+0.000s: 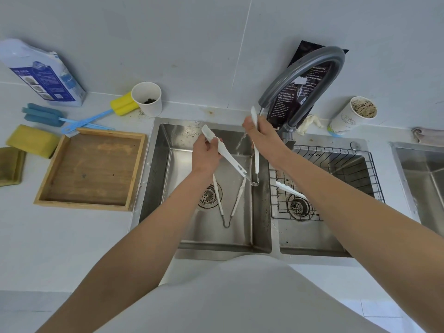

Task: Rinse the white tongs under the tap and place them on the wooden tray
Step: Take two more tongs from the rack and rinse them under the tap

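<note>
I hold one pair of white tongs (231, 160) spread wide over the left sink basin (168, 164). My left hand (206, 157) grips one arm and my right hand (263, 135) grips the other; the arms meet at a metal hinge low between my hands. Water runs from the grey tap (305, 75) in a thin stream between the two arms. A second pair of white tongs (237, 200) lies on the basin floor beside the drain. The wooden tray (45, 186) rests on the counter left of the sink, with nothing on it.
A wire rack (360, 155) sits in the right basin with another white utensil (289, 189) on it. Paper cups (147, 98) (353, 115), bottle brushes (72, 120), sponges (32, 139), a blue-and-white carton (45, 75) and a dark packet (300, 92) line the counter.
</note>
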